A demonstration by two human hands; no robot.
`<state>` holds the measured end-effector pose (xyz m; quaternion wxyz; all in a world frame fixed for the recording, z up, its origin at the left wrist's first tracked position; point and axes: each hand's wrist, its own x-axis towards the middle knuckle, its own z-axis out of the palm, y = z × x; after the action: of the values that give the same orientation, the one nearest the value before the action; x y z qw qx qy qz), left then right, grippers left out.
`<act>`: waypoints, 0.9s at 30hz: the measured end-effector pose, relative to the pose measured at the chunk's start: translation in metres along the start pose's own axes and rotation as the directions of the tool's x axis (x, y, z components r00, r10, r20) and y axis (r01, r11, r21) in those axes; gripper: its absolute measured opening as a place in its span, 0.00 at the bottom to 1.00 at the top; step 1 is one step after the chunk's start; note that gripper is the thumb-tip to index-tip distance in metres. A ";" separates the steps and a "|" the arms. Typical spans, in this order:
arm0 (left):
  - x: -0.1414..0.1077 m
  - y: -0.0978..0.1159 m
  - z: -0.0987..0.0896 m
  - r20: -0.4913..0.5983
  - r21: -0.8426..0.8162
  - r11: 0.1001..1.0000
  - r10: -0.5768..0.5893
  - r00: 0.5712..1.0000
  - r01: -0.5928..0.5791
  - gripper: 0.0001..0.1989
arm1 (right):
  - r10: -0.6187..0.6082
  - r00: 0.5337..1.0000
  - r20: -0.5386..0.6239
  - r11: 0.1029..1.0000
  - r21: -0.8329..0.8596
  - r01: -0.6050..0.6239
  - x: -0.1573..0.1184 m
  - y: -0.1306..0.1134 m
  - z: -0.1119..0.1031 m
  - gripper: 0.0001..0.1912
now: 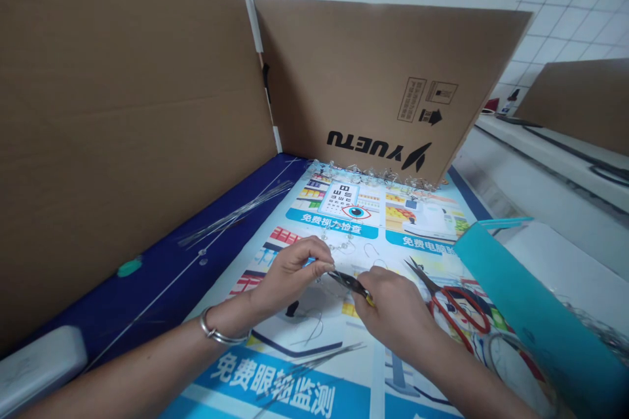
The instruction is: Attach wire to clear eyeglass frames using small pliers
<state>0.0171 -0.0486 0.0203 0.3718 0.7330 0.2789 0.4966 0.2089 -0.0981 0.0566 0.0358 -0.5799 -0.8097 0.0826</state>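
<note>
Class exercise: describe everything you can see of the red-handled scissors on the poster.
The scissors have two large red plastic finger loops and narrow, dark metal blades that come to points. Their blades are slightly parted and point up and to the left, away from the person. They lie flat on the printed poster, just beyond the right hand, which does not touch them. The loops reach towards the teal folder.
</note>
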 end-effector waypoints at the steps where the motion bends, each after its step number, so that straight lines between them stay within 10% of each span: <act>1: 0.000 0.000 0.000 -0.002 0.003 1.000 -0.002 1.000 0.002 0.04 | 0.003 1.000 0.013 1.000 0.001 -0.003 0.000 0.000 0.000 0.10; 27: -0.002 0.000 0.004 -0.007 0.013 1.000 0.009 1.000 -0.009 0.04 | 0.009 0.996 0.091 1.000 0.011 -0.010 0.003 -0.002 0.000 0.10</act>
<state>0.0198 -0.0514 0.0186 0.3639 0.7350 0.2799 0.4990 0.2060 -0.0957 0.0567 0.0017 -0.5791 -0.8073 0.1137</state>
